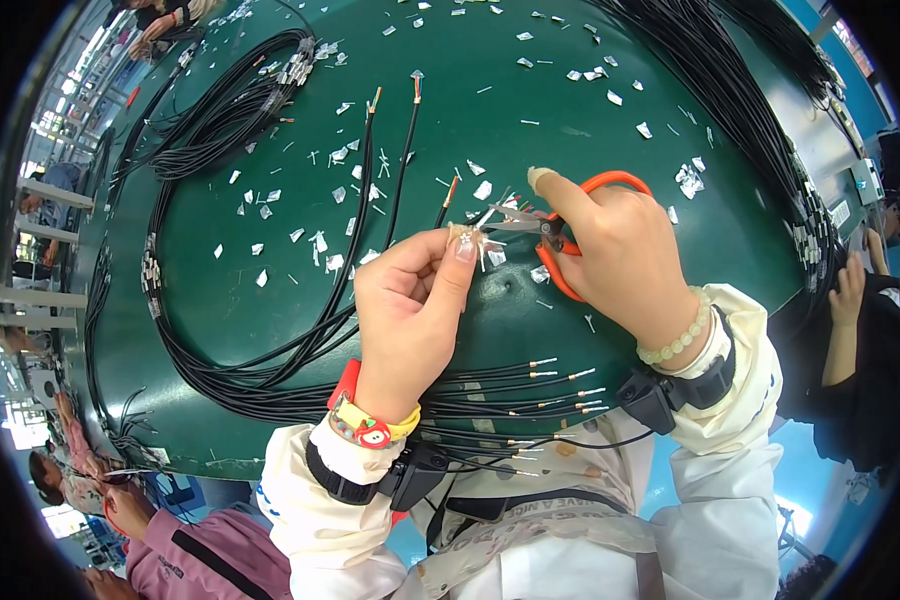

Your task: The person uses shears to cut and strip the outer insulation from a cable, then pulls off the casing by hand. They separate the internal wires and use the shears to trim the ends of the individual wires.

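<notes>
While the left hand (pixel 410 300) pinches a frayed pale tip (pixel 484 220) between thumb and forefinger, closed tight, the right hand (pixel 620 250) is curled around orange-handled scissors (pixel 548 228), one fingertip raised above the pivot. Blades slightly apart, pointing left, right at the frayed tip; can't tell if they touch it. What's behind the pinch is hidden by fingers. Two cables with stripped coloured ends (pixel 417 92) lie beyond the left hand, another just beside its fingertips. Black cables (pixel 205 378) curve round on the green desk (pixel 490 125), more ends under the wrists. Foil scraps (pixel 483 190) scattered all over. Coil (pixel 210 150) upper left, long bundle (pixel 710 80) upper right. Person in pink sleeve (pixel 220 550) lower left.
</notes>
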`<action>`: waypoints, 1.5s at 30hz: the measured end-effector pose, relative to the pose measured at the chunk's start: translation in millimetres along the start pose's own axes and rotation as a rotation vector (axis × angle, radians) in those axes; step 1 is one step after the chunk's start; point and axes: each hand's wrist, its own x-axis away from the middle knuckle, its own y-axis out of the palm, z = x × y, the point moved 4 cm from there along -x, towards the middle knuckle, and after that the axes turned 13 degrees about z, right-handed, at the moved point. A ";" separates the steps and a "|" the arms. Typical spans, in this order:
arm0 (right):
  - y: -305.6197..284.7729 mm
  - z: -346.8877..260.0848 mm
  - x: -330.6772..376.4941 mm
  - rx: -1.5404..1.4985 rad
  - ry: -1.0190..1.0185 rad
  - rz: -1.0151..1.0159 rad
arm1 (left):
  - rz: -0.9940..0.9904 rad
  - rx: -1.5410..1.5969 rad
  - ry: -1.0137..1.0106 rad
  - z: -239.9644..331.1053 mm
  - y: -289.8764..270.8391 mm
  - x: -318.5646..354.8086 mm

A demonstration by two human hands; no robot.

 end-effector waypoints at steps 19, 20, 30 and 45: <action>4.5 1.0 0.5 0.041 -0.026 0.022 | 0.013 -0.050 -0.046 -0.5 -1.0 -0.8; 4.3 1.8 0.2 0.040 -0.025 0.022 | -0.002 -0.055 -0.082 -0.6 -1.8 -1.2; 10.7 0.2 -1.4 -0.982 0.419 -0.019 | -0.069 -0.127 0.183 1.2 2.0 6.1; 7.8 -7.3 -1.5 -1.096 0.175 -0.137 | -0.432 -0.027 -0.338 1.5 5.4 12.5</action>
